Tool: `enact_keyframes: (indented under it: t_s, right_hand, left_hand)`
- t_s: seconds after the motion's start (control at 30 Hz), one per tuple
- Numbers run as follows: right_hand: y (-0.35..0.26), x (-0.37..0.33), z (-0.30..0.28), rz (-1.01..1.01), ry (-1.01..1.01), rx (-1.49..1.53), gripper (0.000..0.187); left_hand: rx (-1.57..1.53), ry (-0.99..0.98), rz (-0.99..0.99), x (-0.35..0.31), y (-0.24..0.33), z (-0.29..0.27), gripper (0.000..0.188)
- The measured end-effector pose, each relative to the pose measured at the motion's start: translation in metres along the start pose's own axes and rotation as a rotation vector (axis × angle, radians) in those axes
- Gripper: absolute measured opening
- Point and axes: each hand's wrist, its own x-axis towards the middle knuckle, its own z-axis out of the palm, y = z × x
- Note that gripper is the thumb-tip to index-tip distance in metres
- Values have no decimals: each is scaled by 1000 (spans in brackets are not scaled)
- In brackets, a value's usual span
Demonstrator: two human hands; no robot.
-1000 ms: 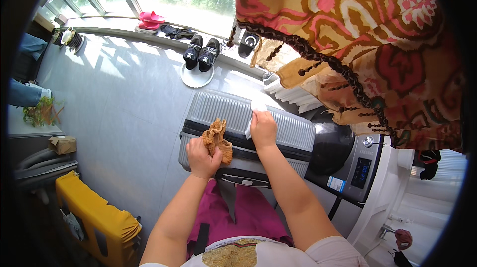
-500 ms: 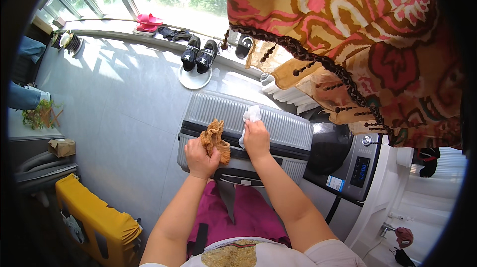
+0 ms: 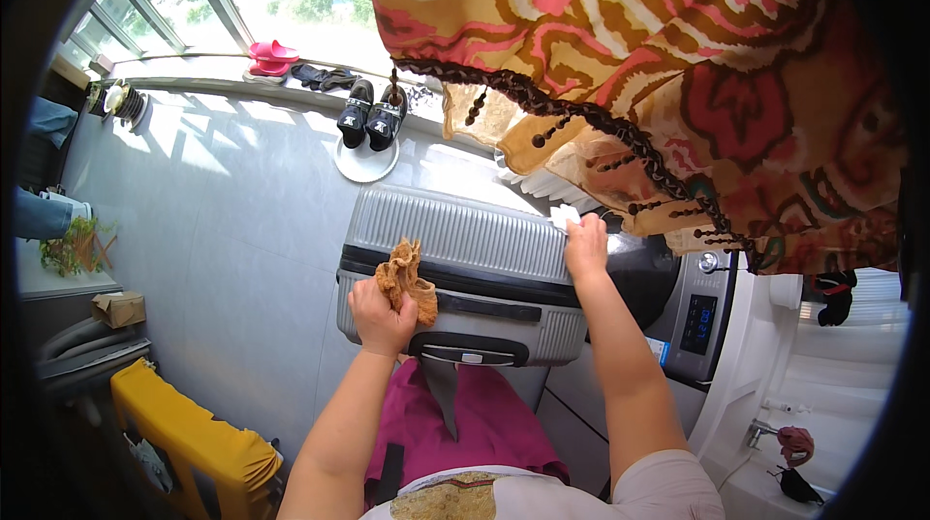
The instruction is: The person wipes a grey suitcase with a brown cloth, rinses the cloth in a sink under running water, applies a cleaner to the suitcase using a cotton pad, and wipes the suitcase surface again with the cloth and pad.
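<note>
A silver-grey ribbed suitcase [image 3: 455, 229] lies in front of me, its black handle side toward my body. My left hand [image 3: 381, 317] is closed around a crumpled brown cloth [image 3: 408, 278] over the suitcase's near left part. Out at the far right corner, my right hand [image 3: 587, 247] grips a white cloth or tissue [image 3: 563, 217] against the shell's edge. Most of the white piece is hidden by my fingers.
A patterned hanging cloth [image 3: 620, 65] with beaded tassels fills the upper right. A black-fronted washing machine [image 3: 693, 326] stands right of the suitcase. Black shoes [image 3: 370, 118] rest on a round white plate [image 3: 366, 164] behind it. A yellow-covered frame [image 3: 194, 423] stands at lower left.
My right hand has moved with the white cloth from the suitcase's middle to its far right corner. My left hand still holds the brown cloth. The whole view has shifted slightly.
</note>
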Motion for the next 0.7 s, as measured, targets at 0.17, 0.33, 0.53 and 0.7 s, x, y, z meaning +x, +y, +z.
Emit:
enact_keyframes:
  t_s: [0.17, 0.33, 0.53, 0.7]
  right_hand:
    - [-17, 10, 0, 164, -97, -80, 19]
    - [-197, 40, 31, -166, 1, 362, 13]
    - [-265, 48, 27, -476, -8, 605, 22]
    - [-112, 18, 17, -391, 125, 348, 34]
  left_hand:
    - [47, -8, 15, -5, -7, 3, 26]
    - [38, -28, 35, 3, 1, -2, 29]
    - [39, -32, 36, 1, -3, 0, 27]
    - [24, -6, 25, -4, -5, 3, 25]
